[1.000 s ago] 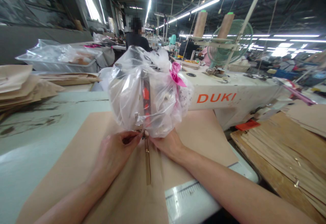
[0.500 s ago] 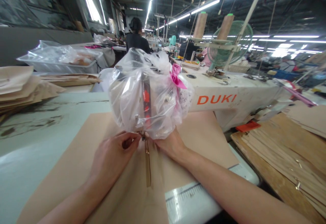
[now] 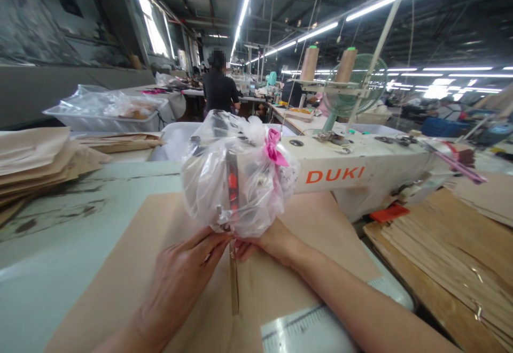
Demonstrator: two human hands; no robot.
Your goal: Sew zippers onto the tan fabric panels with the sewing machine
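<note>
A sewing machine head wrapped in clear plastic [image 3: 236, 182], tied with a pink ribbon [image 3: 273, 147], stands over a large tan sheet [image 3: 132, 267]. A narrow tan strip [image 3: 233, 281] runs toward me from under the head. My left hand [image 3: 180, 278] lies on the sheet just left of the strip, fingers stretched toward the needle area. My right hand [image 3: 274, 242] rests on the sheet right of the strip, its fingertips pointing in under the plastic and partly hidden by it. Neither hand grips anything I can see.
The white machine body marked DUKI [image 3: 360, 174] extends right. Stacks of tan sheets lie at left [image 3: 36, 155] and right [image 3: 452, 256]. A ruler plate [image 3: 304, 331] sits near the front edge. A green fan [image 3: 352, 88], thread cones and a person's back [image 3: 219, 91] are behind.
My left hand went from a pinch by the needle to fingers laid out flat. The view tilted up slightly. My right hand stayed in place.
</note>
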